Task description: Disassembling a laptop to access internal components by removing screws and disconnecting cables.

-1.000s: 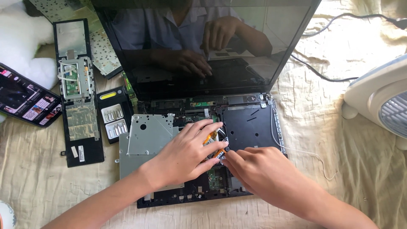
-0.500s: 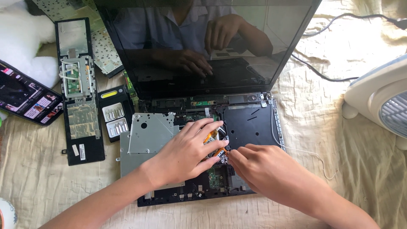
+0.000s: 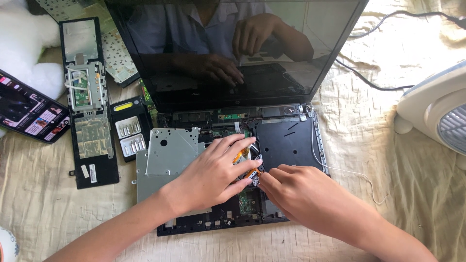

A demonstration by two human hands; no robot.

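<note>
Orange-handled and mostly hidden under our fingers, a small tool [image 3: 246,165] shows only in slivers at the middle of the opened black laptop base [image 3: 286,145], and we cannot make out its tip or the part it meets. Our left hand [image 3: 213,175] lies palm down, fingers spread over the silver metal drive cage [image 3: 171,150], while our right hand [image 3: 296,194] reaches in with fingertips pinched together at the tool, both wrists angled up from below. We count two hands, one laptop, one black bit case [image 3: 130,130] and one white fan [image 3: 439,114], cut off at the right edge, on the cream bedsheet [image 3: 412,184].
</note>
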